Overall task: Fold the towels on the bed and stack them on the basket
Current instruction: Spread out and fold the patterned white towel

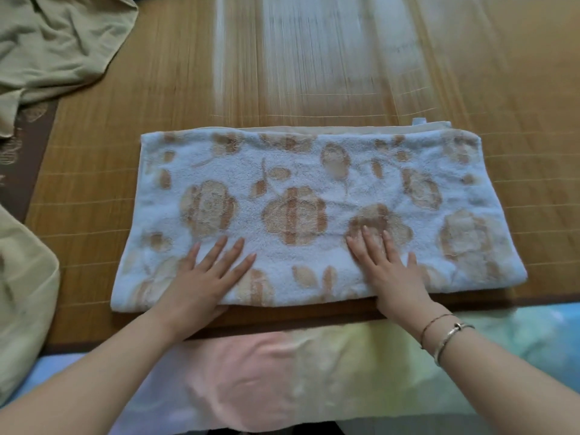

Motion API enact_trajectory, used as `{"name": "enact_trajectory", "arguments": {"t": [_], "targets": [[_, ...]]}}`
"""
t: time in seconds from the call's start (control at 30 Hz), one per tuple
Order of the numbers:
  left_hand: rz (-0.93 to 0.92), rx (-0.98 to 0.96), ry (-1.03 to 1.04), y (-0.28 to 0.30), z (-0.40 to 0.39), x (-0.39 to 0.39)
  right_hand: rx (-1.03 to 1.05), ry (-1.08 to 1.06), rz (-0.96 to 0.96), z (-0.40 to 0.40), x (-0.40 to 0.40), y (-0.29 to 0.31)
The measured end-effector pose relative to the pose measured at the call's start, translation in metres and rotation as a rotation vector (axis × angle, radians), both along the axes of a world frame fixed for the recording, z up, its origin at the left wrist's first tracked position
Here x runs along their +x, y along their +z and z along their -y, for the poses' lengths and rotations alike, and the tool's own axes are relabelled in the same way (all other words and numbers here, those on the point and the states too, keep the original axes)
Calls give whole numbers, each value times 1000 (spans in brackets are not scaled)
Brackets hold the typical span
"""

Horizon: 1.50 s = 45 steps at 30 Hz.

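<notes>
A white towel (314,171) with a tan flower pattern lies folded lengthwise into a long rectangle on the bamboo bed mat (175,89). My left hand (207,277) lies flat on the towel's near edge, left of the middle, with its fingers straight and spread. On the same near edge, right of the middle, my right hand (389,268) presses down flat with straight fingers. Thin bracelets sit on my right wrist. No basket is in view.
A crumpled beige cloth (59,42) lies at the far left corner, and another beige cloth (25,293) sits at the left edge. A pastel pink, yellow and blue cloth (282,378) covers the near bed edge under my forearms.
</notes>
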<state>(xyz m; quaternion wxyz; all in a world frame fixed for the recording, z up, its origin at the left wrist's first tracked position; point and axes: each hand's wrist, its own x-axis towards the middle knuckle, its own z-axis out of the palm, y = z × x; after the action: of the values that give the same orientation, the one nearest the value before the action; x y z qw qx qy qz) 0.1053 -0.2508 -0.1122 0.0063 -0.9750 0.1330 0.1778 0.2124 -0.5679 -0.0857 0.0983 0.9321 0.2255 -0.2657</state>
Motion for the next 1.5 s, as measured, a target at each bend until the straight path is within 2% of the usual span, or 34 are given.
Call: {"name": "enact_trajectory", "arguments": {"t": [0.13, 0.23, 0.3, 0.37, 0.43, 0.53, 0.6, 0.67, 0.73, 0.87, 0.93, 0.97, 1.1, 1.17, 1.27, 1.33, 1.43, 1.5], "targets": [[7, -38, 165, 1, -1, 2, 45, 1, 59, -12, 7, 4], [-50, -183, 326, 17, -3, 11, 126, -24, 52, -18, 26, 22], [-30, -256, 463, 33, -2, 23, 143, -52, 15, -20, 41, 35], [-7, -226, 526, 50, -2, 35, 109, -70, -80, -21, 51, 44], [-119, -196, 566, 60, -8, 47, 33, -101, -222, -25, 57, 52], [-444, -218, 582, 66, -22, 58, -153, -146, -544, -31, 58, 62], [-638, -199, 613, 69, -31, 60, -233, -154, -631, -35, 57, 62], [-632, -213, 667, 70, -41, 66, -146, -171, -527, -38, 59, 58], [-491, -194, 704, 71, -48, 76, -31, -199, -300, -39, 66, 53], [-68, -141, 787, 70, -50, 93, 116, -214, 105, -44, 81, 42], [201, -110, 736, 67, -50, 102, 121, -193, 220, -48, 89, 35], [272, -79, 710, 63, -51, 108, 110, -183, 252, -49, 94, 30], [109, 90, 764, 38, -47, 128, 23, -179, 290, -53, 111, 0], [137, 102, 805, 23, -40, 124, 33, -190, 294, -50, 111, -12], [339, -30, 678, 14, -17, 113, 157, -153, 339, -37, 104, -25], [373, -145, 570, 14, 7, 109, 278, -138, 372, -27, 98, -26], [249, -255, 415, 21, 57, 113, 396, -156, 405, -10, 88, -20], [143, -279, 313, 20, 96, 124, 380, -186, 405, 12, 87, -14]]}}
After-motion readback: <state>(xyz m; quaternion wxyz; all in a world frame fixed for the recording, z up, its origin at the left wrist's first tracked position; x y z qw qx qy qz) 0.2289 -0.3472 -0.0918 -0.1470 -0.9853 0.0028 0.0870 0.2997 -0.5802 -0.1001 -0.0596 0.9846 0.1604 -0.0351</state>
